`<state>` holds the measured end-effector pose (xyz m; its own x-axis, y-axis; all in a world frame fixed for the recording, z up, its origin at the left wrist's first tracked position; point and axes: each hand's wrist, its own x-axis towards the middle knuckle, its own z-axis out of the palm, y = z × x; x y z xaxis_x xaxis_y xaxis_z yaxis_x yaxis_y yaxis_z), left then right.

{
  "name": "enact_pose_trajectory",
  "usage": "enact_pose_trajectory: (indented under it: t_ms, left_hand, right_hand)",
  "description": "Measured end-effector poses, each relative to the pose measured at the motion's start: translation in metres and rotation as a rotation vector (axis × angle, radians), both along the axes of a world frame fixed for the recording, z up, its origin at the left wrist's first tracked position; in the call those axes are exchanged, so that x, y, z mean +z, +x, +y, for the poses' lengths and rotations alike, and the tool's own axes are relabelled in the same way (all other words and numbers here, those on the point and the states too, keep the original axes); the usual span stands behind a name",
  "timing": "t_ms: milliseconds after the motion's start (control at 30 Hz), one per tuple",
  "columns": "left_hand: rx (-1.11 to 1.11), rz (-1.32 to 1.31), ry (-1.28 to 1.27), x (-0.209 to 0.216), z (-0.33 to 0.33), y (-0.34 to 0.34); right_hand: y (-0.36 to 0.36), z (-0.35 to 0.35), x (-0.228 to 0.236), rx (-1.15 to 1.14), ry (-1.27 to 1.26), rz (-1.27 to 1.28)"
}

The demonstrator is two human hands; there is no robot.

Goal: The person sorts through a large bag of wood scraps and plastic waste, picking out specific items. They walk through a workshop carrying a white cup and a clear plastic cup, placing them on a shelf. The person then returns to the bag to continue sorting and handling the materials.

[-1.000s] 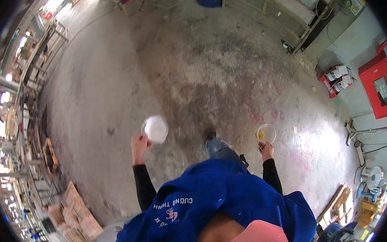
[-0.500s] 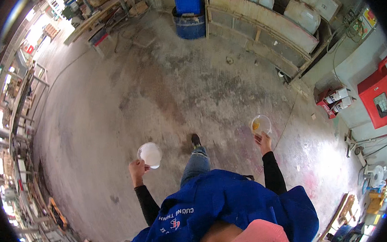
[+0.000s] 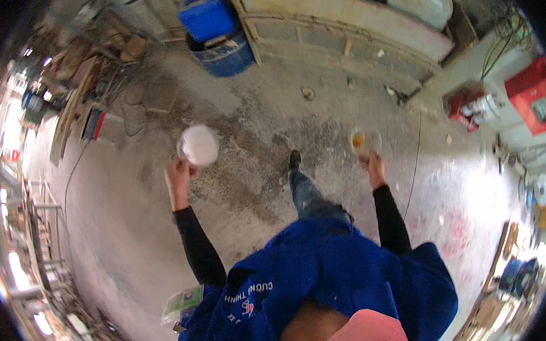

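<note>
My left hand is closed on the near-left rim of a round clear plastic bowl filled with something white. My right hand pinches the near edge of a clear plastic bowl with a small amber patch in it. Both bowls are held out in front of me, above the concrete floor, well apart from each other. Motion blur hides the finer detail of the contents and fingertips.
A blue drum with a blue container on top stands ahead. Beside it runs a long, low trough holding white jugs. A red cabinet hangs at right. Benches and clutter line the left. My shoe is on the stained floor.
I have stepped forward, and the drum and trough are nearer. Both hands now reach further ahead, the left most of all, still holding their bowls.
</note>
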<state>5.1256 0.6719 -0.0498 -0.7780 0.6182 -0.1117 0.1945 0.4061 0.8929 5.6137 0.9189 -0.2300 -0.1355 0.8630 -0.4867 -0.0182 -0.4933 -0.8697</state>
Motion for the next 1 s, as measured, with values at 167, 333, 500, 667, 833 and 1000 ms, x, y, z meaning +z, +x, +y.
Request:
enact_pose_trajectory:
  t_ms: [167,333,500,667,833,1000]
  left_hand:
    - [-0.104,0.024,-0.005,0.034,0.163,-0.076]
    - [-0.277,-0.011,-0.019,0.038,0.308,-0.159]
    - [-0.421,-0.003,-0.095,0.03,0.455,-0.239]
    - [-0.616,-0.034,-0.079,0.06,0.621,-0.296]
    - [-0.796,0.052,0.021,0.097,0.781,-0.342]
    - [-0.749,0.018,0.133,0.094,0.921,-0.348]
  right_hand:
    - [-0.106,0.132,0.028,-0.048,0.051,0.016]
    - [-0.196,0.261,0.048,0.011,0.124,-0.06]
    - [-0.268,0.368,0.041,-0.016,0.103,-0.032]
    - [-0.311,0.453,0.01,-0.135,0.018,-0.11]
    - [-0.331,0.494,-0.009,-0.241,-0.178,-0.13]
    - [-0.345,0.515,-0.022,-0.338,-0.198,-0.231]
